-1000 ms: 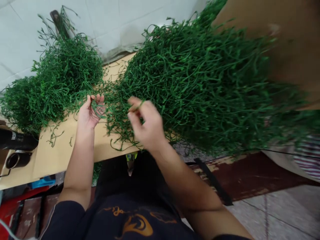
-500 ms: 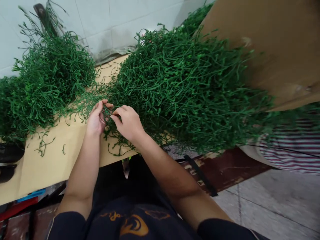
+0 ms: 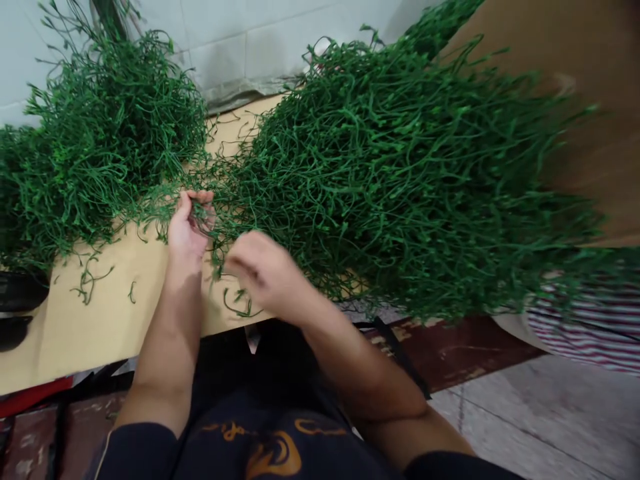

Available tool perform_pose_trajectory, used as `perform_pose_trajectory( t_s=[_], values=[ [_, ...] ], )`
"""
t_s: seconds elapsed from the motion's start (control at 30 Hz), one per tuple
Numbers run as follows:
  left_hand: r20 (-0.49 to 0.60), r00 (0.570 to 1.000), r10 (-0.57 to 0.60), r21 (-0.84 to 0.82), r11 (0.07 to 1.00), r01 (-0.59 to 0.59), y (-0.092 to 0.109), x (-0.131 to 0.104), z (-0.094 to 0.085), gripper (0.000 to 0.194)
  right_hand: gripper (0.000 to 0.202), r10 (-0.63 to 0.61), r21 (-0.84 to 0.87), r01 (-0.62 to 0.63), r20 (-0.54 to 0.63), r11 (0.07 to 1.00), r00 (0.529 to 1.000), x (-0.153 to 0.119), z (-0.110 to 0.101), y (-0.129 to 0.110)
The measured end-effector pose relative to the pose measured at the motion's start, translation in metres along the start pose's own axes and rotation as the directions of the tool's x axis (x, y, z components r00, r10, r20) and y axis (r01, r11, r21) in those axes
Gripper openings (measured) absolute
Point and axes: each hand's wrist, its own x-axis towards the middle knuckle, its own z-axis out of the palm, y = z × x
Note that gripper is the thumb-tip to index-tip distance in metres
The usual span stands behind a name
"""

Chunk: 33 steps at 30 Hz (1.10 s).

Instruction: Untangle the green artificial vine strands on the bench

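My left hand [image 3: 189, 223] is closed loosely around a few thin green stems [image 3: 201, 213] with small bud-like tips, at the gap between two heaps. My right hand [image 3: 260, 270] hovers to the right of it, just above the cardboard. Its fingers are curled in and blurred by motion; whatever they hold, if anything, is hidden. A large heap of the same green stems [image 3: 380, 173] fills the middle and right, close to my right hand. Another heap [image 3: 110, 133] lies to the left, beyond my left hand.
Tan cardboard [image 3: 110, 307] covers the work surface, with a few loose stems [image 3: 90, 283] on it. A brown cardboard sheet [image 3: 600, 133] stands at the right. White tiled wall [image 3: 215, 60] rises behind. Striped cloth [image 3: 585, 327] hangs at lower right. A dark object [image 3: 23, 293] sits at the left edge.
My right hand has pulled away from my left hand, back toward my body and slightly right. My left hand stays at the stems. The camera view has shifted slightly.
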Motion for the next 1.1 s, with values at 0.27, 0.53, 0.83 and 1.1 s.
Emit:
perform_pose_trajectory(
  t_s=[0.27, 0.53, 0.83, 1.1],
  values=[
    [0.127, 0.984, -0.127, 0.126, 0.986, 0.111, -0.022, -0.011, 0.014, 0.021, 0.032, 0.205, -0.294, -0.338, -0.403, 0.894, 0.892, 0.003, -0.015, 0.022],
    [0.089, 0.985, -0.145, 0.072, 0.988, 0.139, -0.028, -0.013, 0.018, 0.024, 0.021, 0.328, -0.412, -0.332, -0.082, 0.849, 0.941, 0.025, 0.020, 0.033],
    [-0.123, 0.987, -0.101, -0.118, 0.989, 0.087, -0.014, 0.000, 0.007, 0.030, 0.020, -0.044, -0.067, 0.063, 0.251, 0.996, 0.967, 0.009, 0.022, -0.001],
    [0.072, 0.974, -0.217, -0.043, 0.975, 0.220, -0.010, -0.010, 0.009, 0.025, 0.033, 0.187, -0.404, -0.402, -0.476, 0.821, 0.859, 0.004, -0.047, 0.034]
  ],
)
